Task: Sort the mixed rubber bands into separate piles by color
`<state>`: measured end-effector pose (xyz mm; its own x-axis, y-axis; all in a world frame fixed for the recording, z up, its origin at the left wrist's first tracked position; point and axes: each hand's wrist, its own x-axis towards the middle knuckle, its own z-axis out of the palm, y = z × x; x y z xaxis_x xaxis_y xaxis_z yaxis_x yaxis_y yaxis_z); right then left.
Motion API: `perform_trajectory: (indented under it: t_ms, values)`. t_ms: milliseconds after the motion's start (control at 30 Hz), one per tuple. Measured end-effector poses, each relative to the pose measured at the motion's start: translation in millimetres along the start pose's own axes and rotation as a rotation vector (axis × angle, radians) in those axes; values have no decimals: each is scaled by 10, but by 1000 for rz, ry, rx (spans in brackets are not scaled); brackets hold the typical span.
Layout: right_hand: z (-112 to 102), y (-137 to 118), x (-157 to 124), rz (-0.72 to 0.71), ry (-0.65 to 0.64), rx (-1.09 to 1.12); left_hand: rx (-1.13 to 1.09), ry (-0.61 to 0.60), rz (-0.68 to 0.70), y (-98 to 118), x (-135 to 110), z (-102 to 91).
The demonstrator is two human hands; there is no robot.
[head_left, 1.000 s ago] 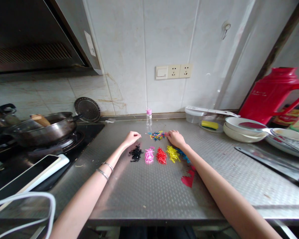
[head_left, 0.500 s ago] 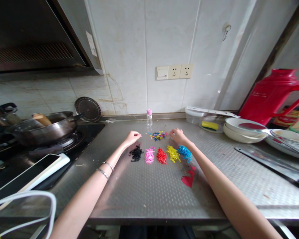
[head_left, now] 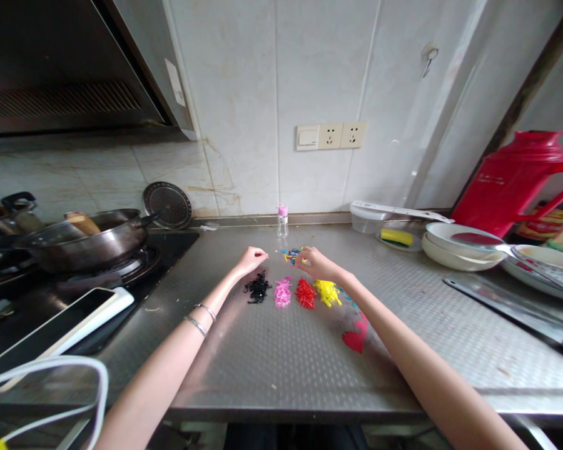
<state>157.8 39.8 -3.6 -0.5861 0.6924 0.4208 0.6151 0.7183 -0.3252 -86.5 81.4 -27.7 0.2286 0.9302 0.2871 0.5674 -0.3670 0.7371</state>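
Now: right hand [head_left: 315, 264] fingers close narrowly on mixed bands [head_left: 289, 254]; left hand [head_left: 252, 257], left of them, is curled shut. Best pinch one band, not a clump.

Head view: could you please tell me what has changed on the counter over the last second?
The right hand slid left, from the right end of the mixed pile of bands to over it, and its forearm now hides most of the blue pile. The left hand stayed curled beside the black pile; the pink pile, red pile and yellow pile did not move.
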Motion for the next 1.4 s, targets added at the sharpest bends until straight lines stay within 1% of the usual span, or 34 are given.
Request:
perform_trajectory:
  t_ms: [67, 133, 200, 267, 333, 400, 567, 667, 733, 800, 900, 1000, 1233, 1400]
  values:
    - [71, -118, 10, -72, -43, 9, 5, 0, 6, -1, -3, 2]
    - [133, -181, 8, -108, -82, 23, 12, -5, 10, 7, -10, 4]
    - [164, -199, 7, -119, -110, 42, 20, -13, 7, 20, -19, 9]
    - [151, -178, 9, -104, -113, 62, 28, -21, 3, 36, -29, 15]
    - [95, -115, 9, -51, -90, 79, 37, -26, 4, 52, -38, 22]
    - [14, 2, -10, 42, -47, 82, 40, -29, 6, 73, -47, 29]
    - [-153, 462, -170, 358, 78, 24, 23, -38, 4, 147, -70, 52]
    - [-168, 701, -279, 477, 182, 33, 28, -49, 14, 178, -82, 73]
    - [-141, 804, -330, 502, 222, 62, 48, -49, 23, 181, -85, 87]
    - [-99, 874, -361, 506, 231, 83, 87, -39, 16, 178, -83, 102]
    - [-42, 946, -389, 521, 243, 95, 164, -35, 9, 184, -62, 134]
    - [-16, 1002, -407, 540, 278, 109, 224, -45, 31, 218, -20, 194]
    - [-1, 1060, -427, 551, 309, 136, 331, -46, 136, 317, 86, 382]
    - [11, 1068, -422, 565, 302, 113, 298, -42, 103, 363, 104, 455]
